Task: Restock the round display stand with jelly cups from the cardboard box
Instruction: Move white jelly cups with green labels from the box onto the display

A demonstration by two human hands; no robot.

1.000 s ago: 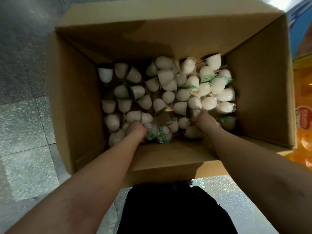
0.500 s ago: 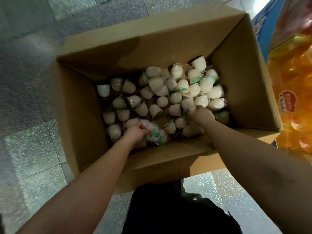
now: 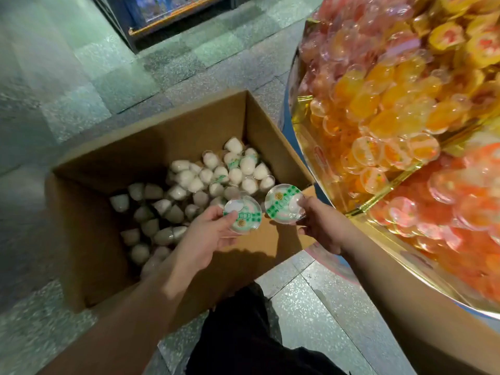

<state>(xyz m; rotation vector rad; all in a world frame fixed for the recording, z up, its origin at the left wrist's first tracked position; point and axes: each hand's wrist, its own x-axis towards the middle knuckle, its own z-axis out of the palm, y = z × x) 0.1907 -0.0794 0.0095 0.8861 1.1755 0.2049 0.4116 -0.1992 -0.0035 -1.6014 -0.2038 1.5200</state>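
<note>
Your left hand (image 3: 208,234) holds one jelly cup (image 3: 242,214), fingers curled under its body and thumb pressed near the rim, foil lid facing up. Your right hand (image 3: 322,226) grips a second jelly cup (image 3: 284,203) the same way, thumb on the lid edge. Both cups sit above the near-right corner of the cardboard box (image 3: 89,239), just beside each other and apparently not touching.

Below and beyond your fingertips, the remaining white cups (image 3: 216,177) lie loose in the box bottom, tipped at all angles. To the right of your right fingers, the round display stand (image 3: 319,169) rises with its tiers heaped with orange and red cups (image 3: 384,115).

Handling judgement: these cups look light, with thin, smooth plastic walls that may flex or slip under a squeeze. The peel-off lid is probably the weak point; take hold round the body below the rim and do not press the film.

Not verifiable: your fingers beneath both cups are hidden, so grip depth cannot be confirmed. The stand's top and far side are cut off, no compartment for white cups is visible, and the lid print is illegible.
</note>
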